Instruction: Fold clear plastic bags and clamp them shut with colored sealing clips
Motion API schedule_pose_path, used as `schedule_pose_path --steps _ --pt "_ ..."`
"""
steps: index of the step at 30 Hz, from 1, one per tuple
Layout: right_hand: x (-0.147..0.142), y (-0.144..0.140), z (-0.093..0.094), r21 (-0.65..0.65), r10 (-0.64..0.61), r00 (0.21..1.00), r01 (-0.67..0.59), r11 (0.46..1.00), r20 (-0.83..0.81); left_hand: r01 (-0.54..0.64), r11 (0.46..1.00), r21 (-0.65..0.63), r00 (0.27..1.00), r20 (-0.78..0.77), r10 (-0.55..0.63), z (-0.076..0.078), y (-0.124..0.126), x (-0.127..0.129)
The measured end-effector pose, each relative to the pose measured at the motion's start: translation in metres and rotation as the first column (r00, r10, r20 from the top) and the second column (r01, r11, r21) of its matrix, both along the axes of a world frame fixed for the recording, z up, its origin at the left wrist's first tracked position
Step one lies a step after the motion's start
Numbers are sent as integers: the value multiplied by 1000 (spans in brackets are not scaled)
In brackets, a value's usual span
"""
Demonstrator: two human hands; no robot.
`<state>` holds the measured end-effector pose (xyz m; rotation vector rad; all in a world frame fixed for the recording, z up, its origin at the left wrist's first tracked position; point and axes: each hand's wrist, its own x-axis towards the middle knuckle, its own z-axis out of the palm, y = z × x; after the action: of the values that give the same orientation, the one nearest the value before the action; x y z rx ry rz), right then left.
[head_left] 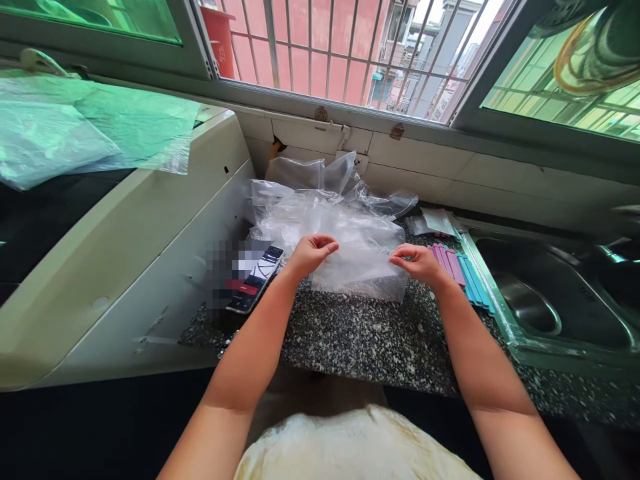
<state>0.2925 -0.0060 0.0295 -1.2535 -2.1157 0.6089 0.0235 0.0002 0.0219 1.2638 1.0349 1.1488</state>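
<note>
Between my two hands a clear plastic bag [360, 270] is stretched, low over the speckled countertop [360, 340]. My left hand [315, 253] pinches its left corner between thumb and fingers. At its right corner my right hand [415, 261] pinches in the same way. Right behind it lies a loose pile of clear plastic bags [320, 217], crumpled and overlapping, up to the tiled wall. Just right of my right hand are pink strips [447, 262] and teal strips [474, 281], laid side by side.
A lit phone [257, 280] leans at the left, against a white appliance [200, 233]. More plastic sheets [100, 127] drape over that appliance. On the right is a metal sink [530, 300]. Small clear packets [435, 221] lie behind the strips. A barred window [325, 47] is ahead.
</note>
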Motion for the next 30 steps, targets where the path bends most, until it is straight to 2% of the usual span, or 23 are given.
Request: schedule_pose_path --steps 13,20,25,30 --pt "1 2 -3 -29 -10 1000 10 1000 -3 19 1000 15 999 -36 -18 -2 1 0" --pt "8 2 -2 -162 55 998 -57 985 -17 2 1000 -9 1000 -11 -2 -2 1 1" --pt "16 4 -2 -217 -26 1000 25 976 -1 8 1000 -18 1000 -9 -8 2 -1 1" --pt "18 7 -5 -278 -51 999 47 959 -8 34 999 -1 999 -37 -35 2 -1 1"
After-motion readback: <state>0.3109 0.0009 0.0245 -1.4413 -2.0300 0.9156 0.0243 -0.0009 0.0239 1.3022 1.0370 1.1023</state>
